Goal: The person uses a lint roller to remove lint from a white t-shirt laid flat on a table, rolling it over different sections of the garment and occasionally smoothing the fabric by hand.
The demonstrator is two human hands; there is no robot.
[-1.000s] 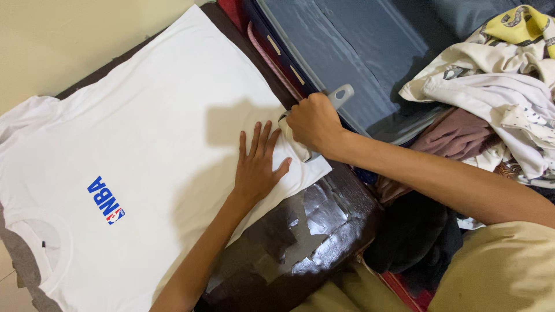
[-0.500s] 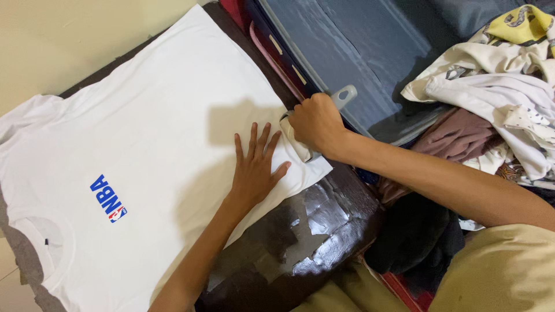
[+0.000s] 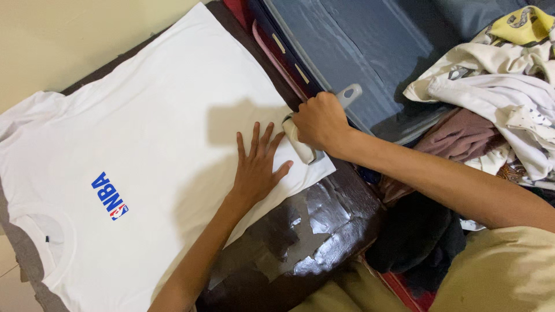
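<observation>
Two hands work on a white shirt (image 3: 144, 133) spread over a dark padded worktop (image 3: 312, 231). Left hand (image 3: 257, 167) lies flat on it, fingers spread. Right hand (image 3: 321, 124), just beside, has fingers closed around a grey iron (image 3: 300, 144) pressing the shirt's hem.

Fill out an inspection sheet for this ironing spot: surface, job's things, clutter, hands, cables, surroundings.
Surface: dark padded board, glossy and patched, mostly covered by the shirt.
Job's things: white T-shirt lies flat, front up, with a small blue and red chest print; hand-held iron sits at the hem corner, its grey handle end poking out past the fist.
Clutter: pile of loose clothes on the right; dark garment below it.
Hands: left hand flat, fingers spread, pressing the shirt beside the iron; right hand closed on the iron's handle.
Cables: nothing seen.
Surroundings: open grey suitcase behind the board; pale floor at the left.
</observation>
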